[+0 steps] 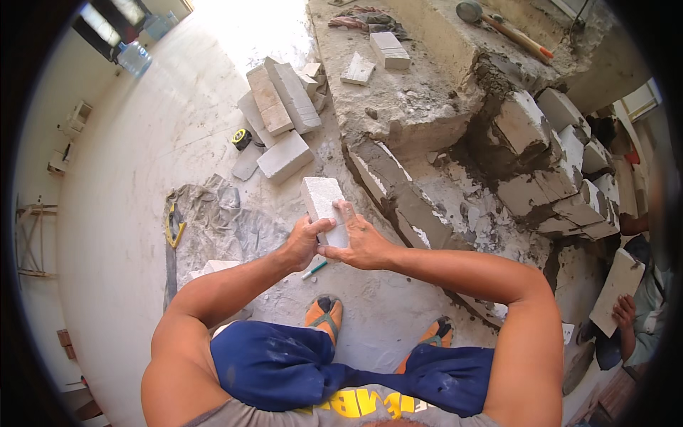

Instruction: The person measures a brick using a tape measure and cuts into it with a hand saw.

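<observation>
A white lightweight block (pixel 320 196) is gripped between my left hand (pixel 304 243) and my right hand (pixel 356 240), held out above the floor in front of me. My left fingers wrap its left side and lower end, while my right fingers press along its right side. A teal marker-like stick (pixel 314 270) lies on the floor just below the block. Left of my hands, a dusty crumpled sheet (pixel 213 210) carries a yellow-handled tool (pixel 174 228). Beyond my hands, several loose blocks (pixel 284 161) lie piled beside a yellow and black tape measure (pixel 241 138).
A rough concrete step (pixel 384 107) with mortared blocks (pixel 526 192) runs along my right, holding a wooden-handled tool (pixel 509 35) and a rag (pixel 366 21) on top. At the far right a co-worker's hand (pixel 624 313) holds a flat block (pixel 613 288). Plastic water bottles (pixel 135 60) stand back left.
</observation>
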The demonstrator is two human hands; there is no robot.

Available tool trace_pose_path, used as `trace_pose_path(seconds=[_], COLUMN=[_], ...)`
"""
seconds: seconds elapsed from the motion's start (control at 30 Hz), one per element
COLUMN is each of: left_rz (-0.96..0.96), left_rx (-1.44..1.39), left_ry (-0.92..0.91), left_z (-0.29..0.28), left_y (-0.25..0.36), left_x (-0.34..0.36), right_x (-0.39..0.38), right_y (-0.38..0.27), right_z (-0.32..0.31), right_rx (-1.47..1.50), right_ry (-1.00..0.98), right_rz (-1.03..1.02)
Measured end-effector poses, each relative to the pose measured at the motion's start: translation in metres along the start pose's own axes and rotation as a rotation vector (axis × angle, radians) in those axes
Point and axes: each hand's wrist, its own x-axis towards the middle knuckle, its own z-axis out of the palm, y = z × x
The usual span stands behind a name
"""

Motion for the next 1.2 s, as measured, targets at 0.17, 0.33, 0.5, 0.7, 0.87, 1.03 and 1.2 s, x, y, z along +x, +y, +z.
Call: trace_pose_path(seconds=[0.17,0.33,0.5,0.7,0.87,1.03,1.2], left_rz=[0.020,0.366,0.386,0.218,0.072,0.114,0.429], left_rx=[0.144,1.033,1.548,1.665,1.655,1.306,1.265], left_ry=[-0.052,0.197,0.717,0.698,0.727,0.473,0.343], left_z=[0.010,-0.057,-0.102,-0.127,-0.106,-0.120,-0.022], left_y=[0.050,0.090,0.092,0.091,0.096,0.135,0.190], left_x=[0.016,0.056,0.126,0.147,0.124,0.091,0.071], right_x=[0.028,0.077,0.141,0.133,0.060,-0.040,-0.092], right_y=[0.003,-0.002,0.057,0.102,0.105,0.083,0.062], right_z=[-0.036,-0.122,-0.223,-0.251,-0.241,-0.224,-0.217], right_rx=[-0.018,-0.138,-0.452,-0.549,-0.493,-0.414,-0.218], right_ry=[0.189,0.430,0.718,0.581,0.702,0.761,0.768], right_rz=[-0.025,0.123,0.156,0.174,-0.012,-0.085,0.016])
